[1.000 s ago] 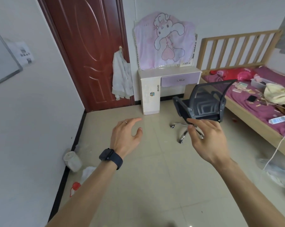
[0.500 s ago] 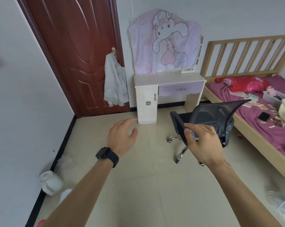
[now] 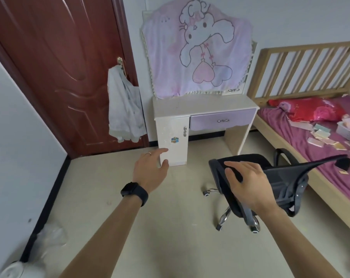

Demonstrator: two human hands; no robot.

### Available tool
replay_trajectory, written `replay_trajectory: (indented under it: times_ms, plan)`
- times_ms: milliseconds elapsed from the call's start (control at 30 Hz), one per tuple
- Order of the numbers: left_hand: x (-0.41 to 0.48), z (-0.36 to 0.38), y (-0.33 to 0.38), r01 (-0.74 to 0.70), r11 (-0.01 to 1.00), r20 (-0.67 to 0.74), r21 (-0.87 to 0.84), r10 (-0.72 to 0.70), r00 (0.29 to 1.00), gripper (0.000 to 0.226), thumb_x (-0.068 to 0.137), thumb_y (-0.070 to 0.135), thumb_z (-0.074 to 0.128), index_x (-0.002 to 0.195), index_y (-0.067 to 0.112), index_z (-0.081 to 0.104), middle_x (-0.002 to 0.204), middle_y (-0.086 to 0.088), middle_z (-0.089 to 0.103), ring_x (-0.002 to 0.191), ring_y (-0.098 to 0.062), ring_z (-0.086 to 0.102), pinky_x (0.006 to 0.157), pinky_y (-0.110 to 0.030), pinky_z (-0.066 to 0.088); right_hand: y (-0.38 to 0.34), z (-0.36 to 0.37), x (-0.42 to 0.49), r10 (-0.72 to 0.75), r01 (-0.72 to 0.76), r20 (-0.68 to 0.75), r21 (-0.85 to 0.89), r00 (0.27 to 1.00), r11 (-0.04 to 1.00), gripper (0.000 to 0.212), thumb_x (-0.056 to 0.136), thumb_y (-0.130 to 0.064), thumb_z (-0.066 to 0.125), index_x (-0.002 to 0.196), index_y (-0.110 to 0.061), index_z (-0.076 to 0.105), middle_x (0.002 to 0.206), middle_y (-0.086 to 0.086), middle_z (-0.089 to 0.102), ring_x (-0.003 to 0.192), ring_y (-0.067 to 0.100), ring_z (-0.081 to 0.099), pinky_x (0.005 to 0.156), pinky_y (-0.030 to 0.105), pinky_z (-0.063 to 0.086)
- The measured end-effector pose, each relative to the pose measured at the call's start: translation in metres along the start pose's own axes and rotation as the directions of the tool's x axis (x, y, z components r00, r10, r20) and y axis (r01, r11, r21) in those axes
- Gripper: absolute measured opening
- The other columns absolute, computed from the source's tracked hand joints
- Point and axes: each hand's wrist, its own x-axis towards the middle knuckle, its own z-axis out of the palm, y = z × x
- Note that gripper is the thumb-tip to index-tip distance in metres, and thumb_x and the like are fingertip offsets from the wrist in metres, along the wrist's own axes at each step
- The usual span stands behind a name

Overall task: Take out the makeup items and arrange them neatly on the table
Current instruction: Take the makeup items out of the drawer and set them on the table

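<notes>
A white dressing table [image 3: 202, 106] with a shut purple drawer [image 3: 222, 118] and a small cupboard door [image 3: 173, 139] stands against the far wall; its top is bare. A pink cartoon cloth [image 3: 196, 53] covers its mirror. My left hand [image 3: 150, 171], with a ring and a black watch, is stretched forward with relaxed fingers, holding nothing, in front of the cupboard. My right hand [image 3: 248, 183] hovers over the seat of a black office chair [image 3: 270, 177], fingers spread and empty. No makeup items are plainly visible.
A dark red door [image 3: 55, 67] with a white garment [image 3: 124, 115] on its handle is at the left. A wooden bed [image 3: 302, 77] with purple bedding and scattered small things runs along the right. Plastic bags [image 3: 49, 235] lie by the left wall.
I have come closer to the dressing table, which now looks larger. Both hands stay stretched out and empty; the right hand has come over the chair's seat.
</notes>
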Motion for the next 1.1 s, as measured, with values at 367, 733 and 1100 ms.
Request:
replay_trajectory:
  times_ms: [367, 733, 1100]
  plan:
    - [0.191, 0.076, -0.042, 0.032, 0.999, 0.121, 0.014, -0.033, 0.992, 0.038, 0.094, 0.03, 0.056, 0.132, 0.037, 0.057, 0.121, 0.002, 0.064, 0.116, -0.02, 0.055, 0.1, -0.036, 0.043, 0.055, 0.099, 0.175, 0.148, -0.15, 0.109, 0.016, 0.983, 0.989, 0.029, 0.099, -0.03, 0.058, 0.125, -0.027, 0.07, 0.117, -0.01, 0.07, 0.125, 0.019, 0.05, 0.1, 0.04, 0.047]
    - [0.434, 0.135, -0.052, 0.049, 0.996, 0.199, 0.08, -0.064, 0.978, 0.041, 0.093, 0.03, 0.056, 0.133, 0.039, 0.055, 0.129, 0.001, 0.059, 0.12, -0.019, 0.052, 0.096, -0.034, 0.046, 0.139, 0.188, 0.396, 0.289, -0.34, 0.292, 0.141, 0.912, 0.93, 0.035, 0.103, -0.043, 0.048, 0.133, -0.033, 0.063, 0.131, -0.015, 0.064, 0.134, 0.014, 0.047, 0.109, 0.032, 0.041]
    - [0.603, 0.237, -0.05, -0.02, 0.995, 0.372, 0.102, -0.019, 0.928, 0.041, 0.097, 0.03, 0.054, 0.137, 0.037, 0.052, 0.131, 0.004, 0.059, 0.122, -0.019, 0.048, 0.099, -0.031, 0.039, 0.202, 0.25, 0.529, 0.44, -0.509, 0.369, 0.111, 0.818, 0.854, 0.033, 0.102, -0.038, 0.052, 0.133, -0.032, 0.063, 0.128, -0.015, 0.065, 0.13, 0.016, 0.052, 0.11, 0.035, 0.042]
